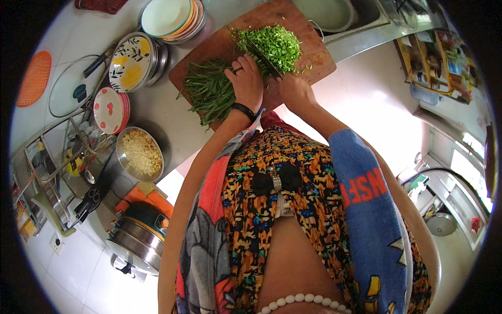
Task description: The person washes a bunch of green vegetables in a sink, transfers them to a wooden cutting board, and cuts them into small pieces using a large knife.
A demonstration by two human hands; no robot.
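A wooden cutting board (317,47) lies on the counter. Long green stalks, perhaps chives (210,88), spread over its left part, and a heap of finely chopped greens (280,45) lies at its upper right. My left hand (247,80), with a ring and a dark wristband, presses on the stalks' right end beside the blade. My right hand (296,92) is closed round the handle end of a kitchen knife (264,59), whose dark blade stands between the stalks and the chopped heap. The handle is hidden in my fingers.
Left of the board stand stacked bowls (166,17), floral plates (129,64), red-patterned dishes (108,110) and a metal bowl of chopped pale food (141,153). A wire rack (43,172) and a steel steamer pot (137,239) are at lower left. A sink with a basin (333,15) lies at upper right.
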